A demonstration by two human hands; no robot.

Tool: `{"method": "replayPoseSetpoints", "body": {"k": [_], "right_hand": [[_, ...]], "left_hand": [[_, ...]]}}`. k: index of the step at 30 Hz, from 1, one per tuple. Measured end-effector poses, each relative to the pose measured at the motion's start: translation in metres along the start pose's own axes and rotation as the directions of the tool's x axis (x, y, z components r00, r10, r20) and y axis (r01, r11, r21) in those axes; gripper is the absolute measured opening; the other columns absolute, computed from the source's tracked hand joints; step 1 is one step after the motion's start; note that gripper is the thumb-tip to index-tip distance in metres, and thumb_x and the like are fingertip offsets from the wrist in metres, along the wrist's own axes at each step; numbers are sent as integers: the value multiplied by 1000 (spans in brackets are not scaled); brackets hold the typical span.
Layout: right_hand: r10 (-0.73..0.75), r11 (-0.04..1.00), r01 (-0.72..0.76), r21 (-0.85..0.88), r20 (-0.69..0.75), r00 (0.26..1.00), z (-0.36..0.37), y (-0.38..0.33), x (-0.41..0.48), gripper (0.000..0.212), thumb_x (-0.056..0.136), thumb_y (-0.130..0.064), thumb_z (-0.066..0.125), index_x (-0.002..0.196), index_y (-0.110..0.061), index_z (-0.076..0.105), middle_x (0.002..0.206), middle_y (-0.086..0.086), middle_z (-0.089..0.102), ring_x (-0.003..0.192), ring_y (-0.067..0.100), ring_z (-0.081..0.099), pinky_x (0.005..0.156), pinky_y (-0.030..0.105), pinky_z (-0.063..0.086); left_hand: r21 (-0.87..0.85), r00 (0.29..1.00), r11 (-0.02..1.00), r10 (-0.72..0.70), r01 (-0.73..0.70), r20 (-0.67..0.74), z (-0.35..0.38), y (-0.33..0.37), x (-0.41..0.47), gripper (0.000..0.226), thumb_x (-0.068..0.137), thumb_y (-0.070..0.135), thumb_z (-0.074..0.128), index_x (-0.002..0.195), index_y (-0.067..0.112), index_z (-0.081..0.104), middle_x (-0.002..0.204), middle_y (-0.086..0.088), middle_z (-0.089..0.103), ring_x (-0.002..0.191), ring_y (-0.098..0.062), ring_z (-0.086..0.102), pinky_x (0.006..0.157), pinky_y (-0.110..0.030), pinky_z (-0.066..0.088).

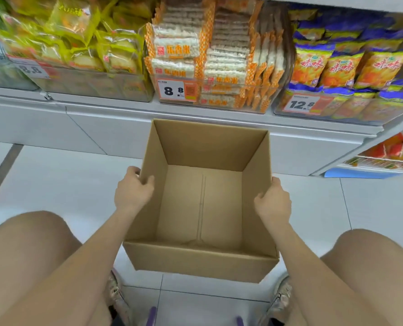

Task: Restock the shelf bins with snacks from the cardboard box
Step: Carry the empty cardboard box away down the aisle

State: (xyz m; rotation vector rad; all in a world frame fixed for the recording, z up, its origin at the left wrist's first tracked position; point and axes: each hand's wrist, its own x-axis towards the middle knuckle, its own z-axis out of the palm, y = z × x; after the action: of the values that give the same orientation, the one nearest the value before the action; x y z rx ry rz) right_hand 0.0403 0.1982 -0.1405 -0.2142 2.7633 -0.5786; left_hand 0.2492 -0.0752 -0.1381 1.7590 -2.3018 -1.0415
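An open brown cardboard box [200, 261] is in front of me on the tiled floor, and nothing shows inside it. My left hand [133, 188] grips the top edge of its left wall. My right hand [272, 201] grips the top edge of its right wall. Above it, clear shelf bins hold snacks: yellow packets [83, 41] at the left, orange-and-white rice cracker packs [210, 57] in the middle bin, and orange-and-blue bags [351, 64] at the right.
The white shelf base [115, 128] runs behind the box. Price tags hang on the bin fronts. A wire basket with red packets [388, 151] sits low at the right. My knees and shoes frame the box on the white tile floor [61, 180].
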Motion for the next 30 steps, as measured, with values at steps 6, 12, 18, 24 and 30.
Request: {"method": "replayPoseSetpoints", "body": {"k": [6,12,18,24,30], "right_hand": [[-15,1000,15,-1,50,999,-68,-39,-28,44,90,-5,57,133,-9,57,74,4,63,68,30,61,59,33,49],[-15,999,8,52,144,989,-166,-149,-87,40,87,-15,59,127,-19,61,70,-1,69,76,32,68,66,36,54],[-133,991,137,5,270,954,-265,-301,-160,29,90,-18,61,118,-21,60,74,-5,70,77,29,69,63,33,51],[-366,904,420,-83,358,859,-286,-474,-252,28,91,-19,62,118,-12,63,74,4,66,80,38,69,65,39,55],[-578,754,651,-86,382,721,-241,-631,-360,33,95,-19,61,126,-8,62,105,22,72,104,44,68,79,45,52]], "left_hand": [[-50,997,996,-68,69,21,-71,15,-31,29,103,37,57,129,24,56,105,4,68,94,-26,62,80,-36,46],[-172,954,948,-285,267,-91,-218,34,-82,26,98,41,63,122,29,61,99,7,66,94,-26,64,84,-37,49],[-313,886,874,-435,372,-162,-401,41,-154,16,98,41,66,109,30,61,90,15,65,90,-24,68,86,-44,56],[-449,783,763,-591,465,-193,-577,-14,-193,26,93,50,62,111,30,60,95,13,69,90,-20,68,91,-47,56],[-596,595,634,-745,492,-301,-700,-96,-225,23,96,42,64,109,23,63,93,10,66,89,-21,64,79,-33,44]]}}
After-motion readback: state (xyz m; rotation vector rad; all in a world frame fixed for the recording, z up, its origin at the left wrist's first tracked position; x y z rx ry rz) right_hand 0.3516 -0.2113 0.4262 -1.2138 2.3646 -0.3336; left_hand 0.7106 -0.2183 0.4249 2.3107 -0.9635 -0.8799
